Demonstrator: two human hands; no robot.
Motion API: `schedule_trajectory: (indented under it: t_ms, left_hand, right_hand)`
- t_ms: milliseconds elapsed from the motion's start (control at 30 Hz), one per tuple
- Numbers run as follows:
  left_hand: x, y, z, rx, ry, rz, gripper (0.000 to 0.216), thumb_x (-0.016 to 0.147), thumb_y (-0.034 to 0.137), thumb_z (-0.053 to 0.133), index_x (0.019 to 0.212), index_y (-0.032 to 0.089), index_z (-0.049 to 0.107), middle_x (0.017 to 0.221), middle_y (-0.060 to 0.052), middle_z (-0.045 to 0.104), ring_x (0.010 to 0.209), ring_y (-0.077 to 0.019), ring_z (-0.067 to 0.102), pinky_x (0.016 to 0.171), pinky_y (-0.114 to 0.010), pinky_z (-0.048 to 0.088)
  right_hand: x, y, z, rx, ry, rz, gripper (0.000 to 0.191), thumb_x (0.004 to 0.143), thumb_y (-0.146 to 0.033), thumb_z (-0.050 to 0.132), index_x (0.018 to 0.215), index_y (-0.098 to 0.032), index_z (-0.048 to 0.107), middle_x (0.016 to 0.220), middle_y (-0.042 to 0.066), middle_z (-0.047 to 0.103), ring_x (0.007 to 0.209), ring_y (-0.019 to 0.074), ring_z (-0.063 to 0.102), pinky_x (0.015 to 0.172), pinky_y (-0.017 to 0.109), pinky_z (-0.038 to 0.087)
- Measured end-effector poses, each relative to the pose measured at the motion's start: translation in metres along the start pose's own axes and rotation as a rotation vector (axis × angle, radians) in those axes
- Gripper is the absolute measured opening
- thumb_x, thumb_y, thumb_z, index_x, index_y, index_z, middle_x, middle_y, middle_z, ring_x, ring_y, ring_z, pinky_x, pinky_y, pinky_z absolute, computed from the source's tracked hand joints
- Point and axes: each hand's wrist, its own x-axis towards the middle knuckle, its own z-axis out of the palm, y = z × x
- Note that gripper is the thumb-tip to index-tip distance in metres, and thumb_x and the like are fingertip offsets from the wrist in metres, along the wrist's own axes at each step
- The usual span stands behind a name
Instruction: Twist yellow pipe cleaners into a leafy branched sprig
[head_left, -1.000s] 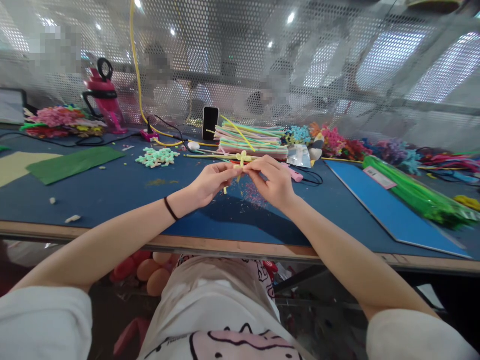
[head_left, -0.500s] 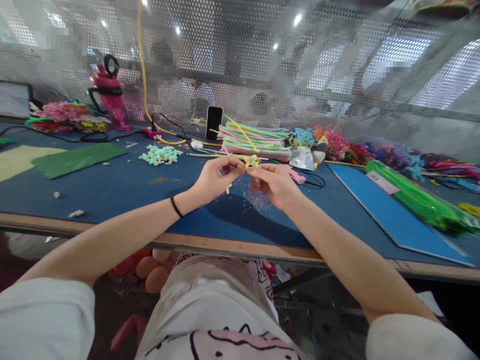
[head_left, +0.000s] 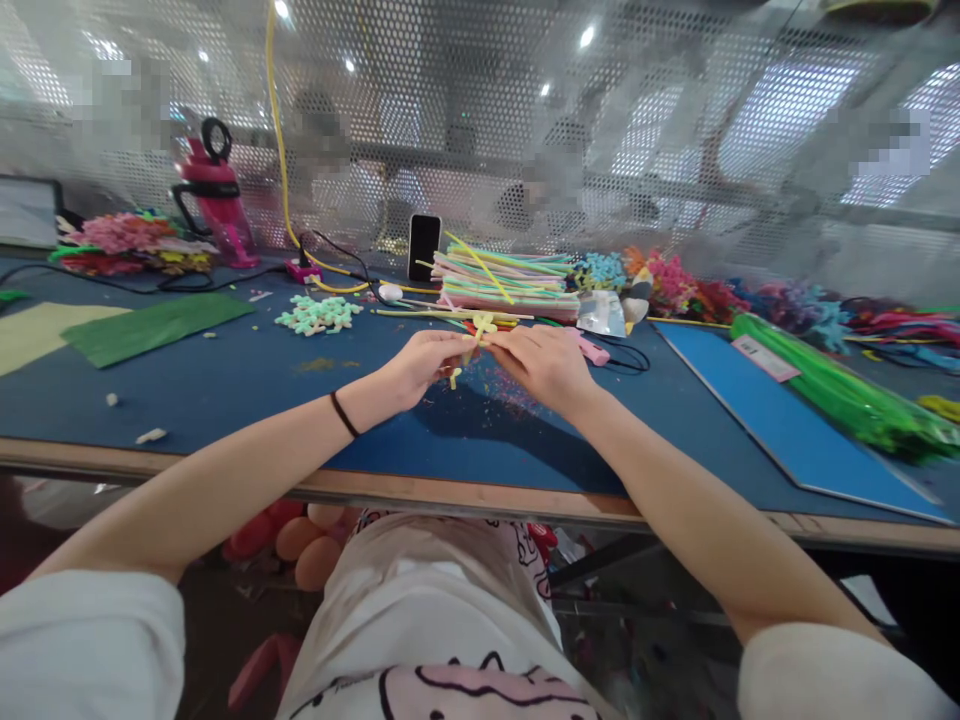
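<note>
A small pale-yellow flower shape, bent from fuzzy pipe cleaner (head_left: 484, 323), stands up between my two hands above the blue tabletop (head_left: 480, 455). My left hand (head_left: 421, 368) pinches it low on its left side, thumb and fingers together. From the right, the fingers of my right hand (head_left: 546, 368) close on the same piece, the palm turned down. A short yellow end (head_left: 454, 379) hangs below my left fingertips. Where exactly the fingertips meet the piece is partly hidden.
Behind my hands lies a stack of pastel pipe cleaners (head_left: 502, 280), with a phone (head_left: 424, 247) beside it. Mint-green snowflake shapes (head_left: 319, 314) sit left. A pink tool (head_left: 592, 347), blue board (head_left: 780, 420) and bagged green pipe cleaners (head_left: 832, 385) are right; a pink bottle (head_left: 217, 205) stands back left.
The yellow flower has shifted slightly left and now shows more upright. My right hand has rolled palm-down, its fingers stretched further over the piece. My left hand keeps its pinch.
</note>
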Motion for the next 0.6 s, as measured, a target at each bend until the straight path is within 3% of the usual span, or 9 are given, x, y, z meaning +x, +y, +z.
schedule_trajectory:
  t_ms: [133,233,333,467,600]
  left_hand:
    - [-0.003,0.002,0.002,-0.029,-0.035,-0.063,0.019,0.068,0.030,0.078,0.070,0.013,0.070,0.057,0.003,0.047,0.054,-0.0062,0.040,0.055,-0.022,0.034]
    - [-0.005,0.002,0.003,0.002,-0.042,-0.023,0.021,0.066,0.030,0.079,0.072,0.013,0.068,0.063,0.002,0.052,0.054,-0.0058,0.039,0.055,-0.022,0.032]
    - [-0.006,0.001,0.005,0.035,-0.023,0.054,0.024,0.066,0.033,0.079,0.076,0.014,0.067,0.072,0.001,0.059,0.057,-0.0062,0.041,0.054,-0.023,0.030]
    - [-0.006,-0.002,0.009,0.079,-0.014,0.208,0.025,0.067,0.033,0.078,0.078,0.015,0.065,0.075,0.001,0.060,0.065,-0.0080,0.047,0.060,-0.023,0.033]
    - [-0.005,-0.005,0.011,0.140,-0.006,0.310,0.022,0.072,0.033,0.074,0.081,0.015,0.065,0.077,0.001,0.062,0.067,-0.0092,0.048,0.064,-0.025,0.035]
  right_hand:
    - [0.002,0.000,-0.005,-0.272,-0.011,-0.242,0.022,0.098,-0.025,0.047,0.095,-0.019,0.069,0.082,0.007,0.071,0.073,0.0183,0.061,0.068,0.032,0.038]
    - [0.001,-0.006,0.000,-0.256,0.045,-0.238,0.020,0.094,-0.023,0.050,0.082,-0.017,0.064,0.076,0.006,0.068,0.067,0.0167,0.057,0.063,0.031,0.037]
    - [0.000,-0.016,0.006,0.045,0.100,-0.011,0.018,0.089,-0.022,0.052,0.073,-0.018,0.057,0.064,0.002,0.058,0.057,0.0132,0.049,0.056,0.028,0.034]
    - [0.006,-0.025,0.007,0.597,0.060,0.429,0.023,0.082,-0.027,0.059,0.063,-0.019,0.048,0.053,-0.005,0.040,0.046,0.0081,0.033,0.045,0.023,0.025]
    - [0.015,-0.023,0.002,1.214,-0.229,0.926,0.013,0.076,-0.025,0.055,0.065,-0.019,0.052,0.045,-0.011,0.019,0.039,0.0061,0.011,0.036,0.021,0.014]
